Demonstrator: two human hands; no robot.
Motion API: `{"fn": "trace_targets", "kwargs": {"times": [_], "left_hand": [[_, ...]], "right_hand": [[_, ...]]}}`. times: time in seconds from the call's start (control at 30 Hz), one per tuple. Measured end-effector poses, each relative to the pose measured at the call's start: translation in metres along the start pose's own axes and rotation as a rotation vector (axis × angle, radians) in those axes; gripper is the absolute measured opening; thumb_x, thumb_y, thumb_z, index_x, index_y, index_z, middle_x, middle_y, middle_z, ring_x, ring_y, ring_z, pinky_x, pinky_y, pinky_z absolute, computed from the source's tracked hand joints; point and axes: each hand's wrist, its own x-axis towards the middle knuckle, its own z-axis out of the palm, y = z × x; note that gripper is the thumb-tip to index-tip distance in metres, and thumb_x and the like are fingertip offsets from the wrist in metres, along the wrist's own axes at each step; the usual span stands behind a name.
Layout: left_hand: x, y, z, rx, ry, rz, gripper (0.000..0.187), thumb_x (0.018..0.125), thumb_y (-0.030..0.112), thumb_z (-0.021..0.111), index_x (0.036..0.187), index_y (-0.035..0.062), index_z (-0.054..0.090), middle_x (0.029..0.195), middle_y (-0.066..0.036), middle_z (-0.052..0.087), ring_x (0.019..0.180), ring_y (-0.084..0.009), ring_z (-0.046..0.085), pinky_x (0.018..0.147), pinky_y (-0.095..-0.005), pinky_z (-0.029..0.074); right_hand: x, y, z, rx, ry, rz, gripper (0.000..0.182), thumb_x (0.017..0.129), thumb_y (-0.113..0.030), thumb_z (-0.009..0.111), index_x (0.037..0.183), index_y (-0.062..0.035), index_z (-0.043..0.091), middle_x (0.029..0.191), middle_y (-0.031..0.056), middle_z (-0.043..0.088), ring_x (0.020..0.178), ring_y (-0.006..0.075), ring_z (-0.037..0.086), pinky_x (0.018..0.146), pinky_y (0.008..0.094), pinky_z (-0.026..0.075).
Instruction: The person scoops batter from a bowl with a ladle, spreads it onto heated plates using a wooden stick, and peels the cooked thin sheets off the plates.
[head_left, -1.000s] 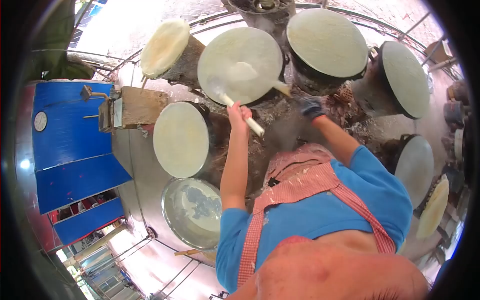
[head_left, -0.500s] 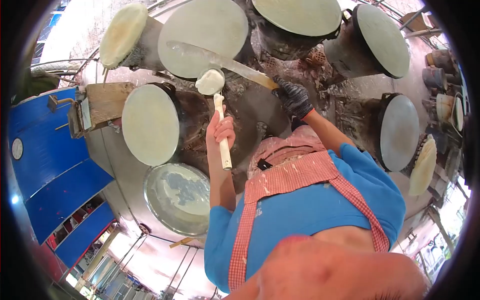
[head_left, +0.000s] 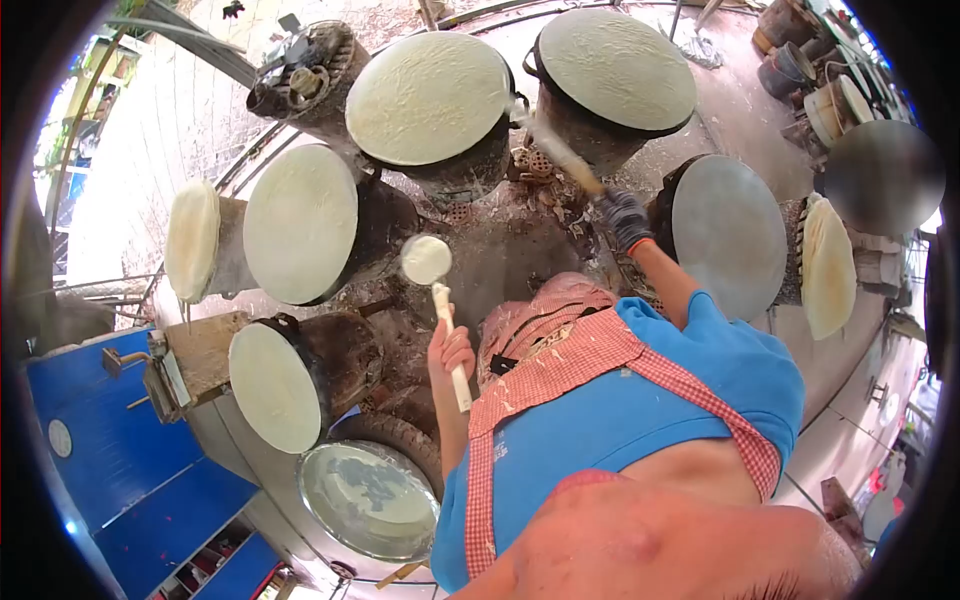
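In my left hand (head_left: pixel 452 352) is the pale handle of a ladle (head_left: pixel 428 260), its round bowl filled with whitish batter. The bowl hangs over the dark floor area between the griddles. My right hand (head_left: pixel 627 220), in a dark striped glove, is closed around the handle of a long flat spatula (head_left: pixel 562 150). Its blade points up and left, its tip between two batter-covered griddles, the upper middle griddle (head_left: pixel 430 98) and the upper right griddle (head_left: pixel 617 75). Close to my right hand stands a greyish griddle (head_left: pixel 728 240) with little or no batter showing.
More coated griddles, the left griddle (head_left: pixel 300 225) and the lower left griddle (head_left: pixel 275 387), stand on sooty drum stoves. A metal basin (head_left: pixel 322 515) holds batter. Pale flat sheets lie at the left (head_left: pixel 192 240) and right (head_left: pixel 828 268). A blue cabinet (head_left: pixel 95 410) stands lower left.
The view has turned, so the griddles sit elsewhere in it. The spatula has left the griddle it lay across and moved away from the ladle. Both tools are still held.
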Motion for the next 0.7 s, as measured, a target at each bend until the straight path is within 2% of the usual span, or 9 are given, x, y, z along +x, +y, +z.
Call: {"fn": "trace_targets", "kwargs": {"times": [0.03,0.17,0.23,0.3,0.37,0.5,0.53,0.63,0.7], "left_hand": [[0.009,0.0,-0.008,-0.019,0.039,-0.002,0.035,0.092,0.024,0.032,0.119,0.0035,0.04,0.058,-0.001,0.03,0.038,-0.0072,0.029,0.034,-0.0202,0.03],[0.021,-0.013,-0.005,-0.032,0.091,-0.033,0.033,0.092,0.024,0.032,0.116,0.004,0.043,0.058,-0.001,0.03,0.038,-0.007,0.03,0.033,-0.0208,0.029],[0.024,-0.012,-0.002,-0.021,0.083,-0.026,0.036,0.092,0.024,0.031,0.118,0.002,0.04,0.057,-0.001,0.03,0.037,-0.0076,0.029,0.033,-0.0212,0.031],[0.025,-0.008,0.004,-0.014,0.064,-0.017,0.038,0.092,0.024,0.03,0.121,-0.0001,0.036,0.057,-0.002,0.031,0.036,-0.0082,0.029,0.033,-0.0215,0.032],[0.027,-0.004,0.009,0.038,0.105,0.002,0.037,0.092,0.024,0.031,0.12,0.0005,0.037,0.056,-0.001,0.03,0.036,-0.0078,0.028,0.032,-0.0214,0.032],[0.025,-0.007,0.021,0.06,0.105,0.051,0.037,0.092,0.026,0.031,0.119,0.0023,0.039,0.056,-0.001,0.03,0.035,-0.0069,0.027,0.032,-0.021,0.032],[0.023,-0.007,0.021,0.061,0.097,0.069,0.037,0.092,0.026,0.031,0.119,0.0023,0.039,0.056,-0.001,0.03,0.035,-0.0069,0.027,0.032,-0.021,0.032],[0.019,-0.009,0.016,0.044,0.104,0.094,0.035,0.092,0.025,0.031,0.119,0.0032,0.039,0.056,0.0,0.03,0.037,-0.0068,0.028,0.032,-0.0203,0.031],[0.012,-0.013,0.011,0.014,0.138,0.092,0.03,0.091,0.025,0.035,0.118,0.0122,0.043,0.058,0.0,0.029,0.038,-0.0062,0.029,0.032,-0.0192,0.031]], "right_hand": [[0.006,0.011,-0.01,-0.101,0.094,0.071,0.038,0.077,-0.037,0.052,0.1,-0.0068,0.057,0.092,0.0166,0.059,0.086,0.0315,0.055,0.076,0.0378,0.042],[0.009,0.004,-0.049,-0.401,0.084,0.052,0.037,0.077,-0.035,0.051,0.102,-0.0085,0.056,0.089,0.0158,0.059,0.081,0.0326,0.056,0.072,0.04,0.043],[-0.002,0.004,-0.051,-0.484,0.061,-0.079,0.037,0.077,-0.034,0.05,0.105,-0.0102,0.055,0.087,0.0157,0.059,0.077,0.0322,0.057,0.069,0.0409,0.043],[-0.012,-0.003,-0.058,-0.534,-0.07,-0.064,0.037,0.076,-0.031,0.051,0.108,-0.0116,0.053,0.086,0.0159,0.059,0.074,0.032,0.057,0.068,0.041,0.043],[-0.018,-0.001,-0.059,-0.578,-0.159,-0.248,0.038,0.075,-0.03,0.052,0.108,-0.0116,0.052,0.085,0.0165,0.059,0.075,0.031,0.057,0.067,0.0398,0.044],[0.01,-0.007,-0.021,-0.418,-0.077,-0.438,0.036,0.074,-0.029,0.053,0.103,-0.009,0.053,0.084,0.0163,0.059,0.078,0.0317,0.057,0.068,0.0411,0.043],[0.021,-0.026,-0.019,-0.418,-0.187,-0.399,0.037,0.074,-0.031,0.053,0.104,-0.0077,0.052,0.083,0.0162,0.059,0.078,0.0322,0.057,0.069,0.0419,0.043],[0.06,-0.059,0.014,-0.423,-0.186,-0.555,0.035,0.074,-0.028,0.052,0.103,-0.008,0.052,0.079,0.0172,0.059,0.076,0.0305,0.058,0.068,0.0414,0.043],[0.091,-0.087,0.042,-0.539,-0.261,-0.594,0.037,0.072,-0.026,0.053,0.106,-0.0104,0.052,0.084,0.0154,0.059,0.075,0.0304,0.058,0.067,0.041,0.043]]}}
